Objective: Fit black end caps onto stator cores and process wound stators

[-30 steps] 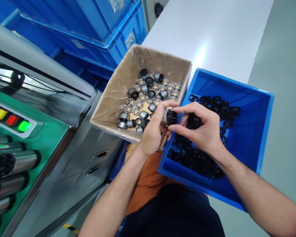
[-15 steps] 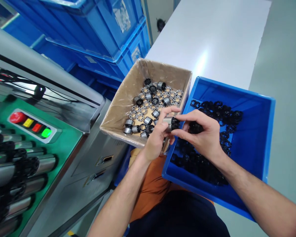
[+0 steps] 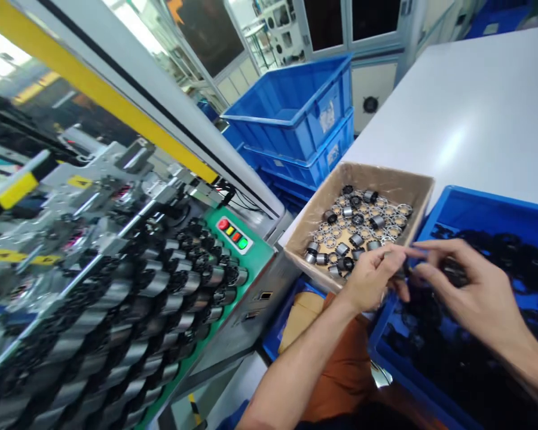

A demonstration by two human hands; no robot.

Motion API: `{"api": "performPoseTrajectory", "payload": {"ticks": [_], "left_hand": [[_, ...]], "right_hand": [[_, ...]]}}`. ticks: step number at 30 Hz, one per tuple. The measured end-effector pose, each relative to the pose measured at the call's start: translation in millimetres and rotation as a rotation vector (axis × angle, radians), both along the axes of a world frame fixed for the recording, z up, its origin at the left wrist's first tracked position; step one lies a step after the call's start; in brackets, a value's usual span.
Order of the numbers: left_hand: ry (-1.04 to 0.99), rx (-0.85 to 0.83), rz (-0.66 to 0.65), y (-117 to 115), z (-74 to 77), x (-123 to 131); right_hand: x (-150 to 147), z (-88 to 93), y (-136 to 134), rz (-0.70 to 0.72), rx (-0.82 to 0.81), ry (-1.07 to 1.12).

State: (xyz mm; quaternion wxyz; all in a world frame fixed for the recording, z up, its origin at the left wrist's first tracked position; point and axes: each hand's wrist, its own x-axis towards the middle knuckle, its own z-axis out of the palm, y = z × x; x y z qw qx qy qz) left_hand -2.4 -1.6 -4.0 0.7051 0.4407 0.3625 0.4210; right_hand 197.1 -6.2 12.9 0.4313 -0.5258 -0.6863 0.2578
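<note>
My left hand (image 3: 376,273) is closed at the right edge of the cardboard box (image 3: 311,221). Its fingers pinch a small silver metal core with black plastic ends, now mostly hidden and blurred. Fingertips of my right hand (image 3: 479,292) meet it from the right, thumb and index finger bent towards the core. A black plastic end piece (image 3: 454,272) sits in the curl of that hand, smeared by motion. Similar metal cores (image 3: 376,222) with black ends and loose silver rings (image 3: 392,232) lie in the box. Below my right hand, the blue bin (image 3: 443,200) holds many black plastic pieces (image 3: 488,242).
At left, a machine's green bed (image 3: 262,257) carries rows of metal cores (image 3: 155,283) beside a button panel (image 3: 233,233). Stacked blue crates (image 3: 291,134) stand beyond the box. A white table (image 3: 488,101) extends behind the bin.
The view has swung left, so the machine shows more and the box and bin sit further right. Both hands stay together; the core is now more covered by my fingers.
</note>
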Motion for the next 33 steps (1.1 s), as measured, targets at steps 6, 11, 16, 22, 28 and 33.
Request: {"api": "performPoseTrajectory", "payload": {"ticks": [6,11,16,22,28,33], "left_hand": [[-0.023,-0.088,0.202,7,2.2,10],[-0.03,-0.123,0.225,7,8.7,6],[-0.068,-0.13,0.157,3,3.9,3],[-0.029,-0.053,0.134,-2,-3.1,-1],[0.005,-0.031,0.133,-5,-0.8,-3],[0.003,-0.016,0.128,-6,1.5,-4]], "right_hand": [[13,-8.9,17,0.023,-0.336,0.193],[3,-8.0,6,0.09,-0.43,0.261],[-4,9.5,-1,0.17,-0.157,0.201],[-8,9.9,-1,0.215,-0.168,0.352],[-11,8.2,-3,0.243,-0.214,0.429],[-12,12.4,-4,0.192,-0.249,0.403]]}}
